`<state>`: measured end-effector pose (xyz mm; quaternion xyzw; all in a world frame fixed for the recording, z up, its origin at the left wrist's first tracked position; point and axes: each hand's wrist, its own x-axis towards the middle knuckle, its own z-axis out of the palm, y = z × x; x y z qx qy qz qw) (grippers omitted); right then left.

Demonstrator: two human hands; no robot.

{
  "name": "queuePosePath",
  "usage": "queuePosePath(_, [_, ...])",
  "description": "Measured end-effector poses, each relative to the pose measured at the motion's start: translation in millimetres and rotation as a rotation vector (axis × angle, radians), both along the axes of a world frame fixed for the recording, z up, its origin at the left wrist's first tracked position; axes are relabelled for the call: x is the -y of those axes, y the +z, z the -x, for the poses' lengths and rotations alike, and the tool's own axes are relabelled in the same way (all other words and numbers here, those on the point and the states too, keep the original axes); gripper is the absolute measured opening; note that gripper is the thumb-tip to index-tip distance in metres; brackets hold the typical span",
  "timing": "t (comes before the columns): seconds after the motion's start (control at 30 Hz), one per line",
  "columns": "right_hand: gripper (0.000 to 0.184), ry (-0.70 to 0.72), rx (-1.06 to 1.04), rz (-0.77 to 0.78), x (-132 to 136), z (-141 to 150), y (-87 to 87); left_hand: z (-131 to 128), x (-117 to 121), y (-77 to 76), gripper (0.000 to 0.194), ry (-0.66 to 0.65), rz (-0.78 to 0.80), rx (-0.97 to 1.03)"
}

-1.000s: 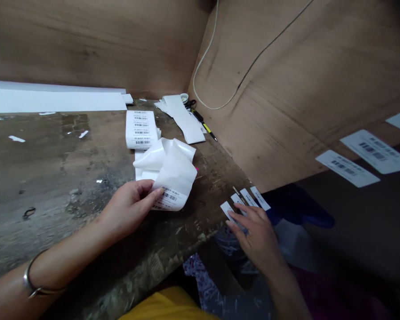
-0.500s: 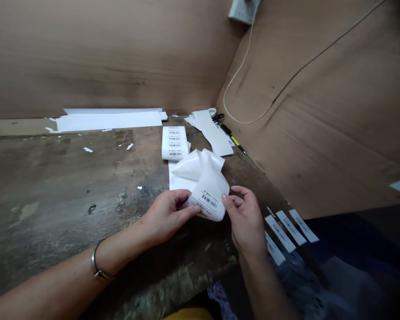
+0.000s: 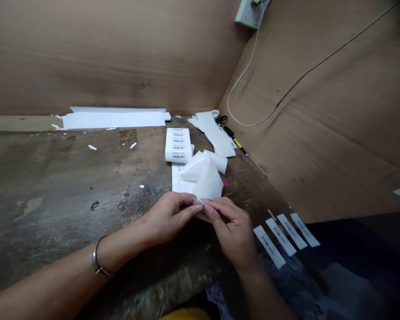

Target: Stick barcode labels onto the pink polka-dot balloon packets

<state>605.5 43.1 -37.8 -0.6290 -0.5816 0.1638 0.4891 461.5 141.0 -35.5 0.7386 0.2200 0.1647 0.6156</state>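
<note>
A curled white strip of barcode labels (image 3: 202, 177) rises from the worn wooden table (image 3: 70, 186). My left hand (image 3: 168, 218) pinches the near end of the strip. My right hand (image 3: 231, 231) meets it there, fingertips closed on the same end. The label at the end is hidden behind my fingers. Several narrow peeled labels (image 3: 283, 238) hang in a row off the table's right edge, just right of my right hand. A folded stack of barcode labels (image 3: 178, 145) lies behind the strip.
Long white backing paper (image 3: 115, 119) lies along the back wall. More white strips (image 3: 216, 133), scissors (image 3: 221, 119) and a pen (image 3: 236, 140) sit in the back right corner. A power strip (image 3: 250, 12) with a white cable hangs on the wooden wall. Paper scraps dot the table.
My right hand left the row of peeled labels, came over to the curled strip and closed on its near end beside my left hand. The view shifted left.
</note>
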Motion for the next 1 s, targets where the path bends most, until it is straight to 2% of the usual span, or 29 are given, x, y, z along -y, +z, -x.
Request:
queuePosePath(0.13, [0.013, -0.091, -0.096, 0.054, -0.7, 9.3, -4.7, -1.7, -0.3, -3.2, 0.028, 0.009, -0.067, -0.064])
queuePosePath(0.23, [0.017, -0.301, -0.127, 0.032, -5.0, 5.5, -9.4, -1.6, -0.4, -6.0, 0.029, 0.022, -0.109, -0.109])
queuePosePath(0.3, [0.023, -0.500, -0.164, -0.051, -3.4, -9.4, -9.9, -1.1, -1.2, -7.9, 0.029, 0.028, -0.099, -0.126])
queuePosePath(0.37, [0.023, -0.697, -0.126, -0.208, 7.4, -31.7, -6.9, -0.9, -2.7, -9.5, 0.029, 0.035, -0.045, -0.112])
queuePosePath(0.43, [0.018, -0.780, 0.147, -0.352, 29.2, -54.0, -2.3, -1.3, -4.2, -10.8, 0.028, 0.041, 0.047, -0.065])
queuePosePath(0.47, [0.015, -0.757, 0.343, -0.384, 43.2, -62.4, -0.7, -1.8, -5.0, -11.4, 0.027, 0.044, 0.096, -0.043])
queuePosePath(0.53, [0.018, -0.594, 0.703, -0.326, 72.4, -71.2, -1.3, -3.0, -6.1, -12.5, 0.028, 0.052, 0.163, -0.032])
queuePosePath(0.6, [0.021, -0.418, 0.842, -0.179, 96.5, -70.5, -8.5, -4.1, -6.6, -13.6, 0.031, 0.067, 0.169, -0.063])
queuePosePath(0.73, [0.016, -0.269, 0.781, 0.031, 116.6, -58.7, -29.0, -4.7, -5.4, -14.5, 0.036, 0.087, 0.115, -0.106])
queuePosePath(0.8, [0.016, -0.226, 0.742, 0.128, 118.0, -54.9, -31.8, -4.0, -4.8, -14.1, 0.038, 0.093, 0.095, -0.122])
queuePosePath(0.87, [0.018, -0.193, 0.739, 0.215, 119.0, -54.7, -26.5, -3.2, -5.1, -13.5, 0.039, 0.100, 0.077, -0.126])
queuePosePath(0.93, [0.020, -0.186, 0.723, 0.235, 120.8, -58.2, -14.3, -2.4, -6.0, -12.9, 0.039, 0.103, 0.063, -0.112])
queuePosePath(1.0, [0.021, -0.333, 0.646, 0.164, 121.1, -64.2, 2.4, -1.9, -6.7, -12.2, 0.038, 0.117, 0.051, -0.101])
